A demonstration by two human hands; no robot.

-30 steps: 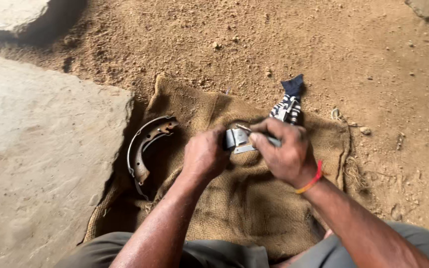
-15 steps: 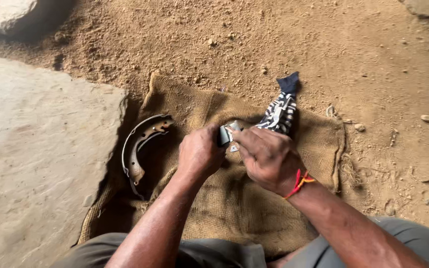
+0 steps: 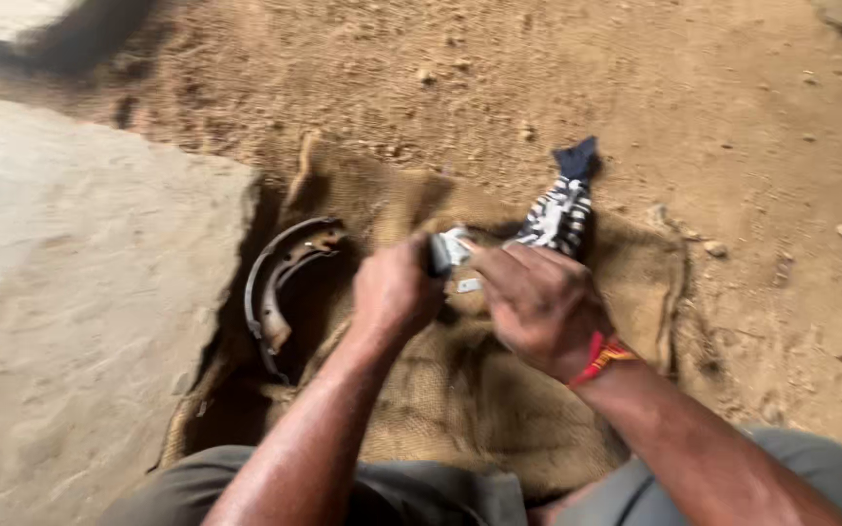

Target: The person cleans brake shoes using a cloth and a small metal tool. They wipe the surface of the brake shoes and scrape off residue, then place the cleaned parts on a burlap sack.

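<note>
No packages, labels, signs or screens show anywhere in this view.

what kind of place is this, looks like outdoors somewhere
Probably an informal ground-level repair spot, outdoors or in an open shed. The person works over a burlap sack spread on bare sandy dirt, beside a stone slab, with a curved brake shoe lying on the sack.

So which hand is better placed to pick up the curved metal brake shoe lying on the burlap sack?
Left. The left hand is nearer the curved metal brake shoe, on that side. The right hand would have to cross over, and both grip a small metal part.
</note>
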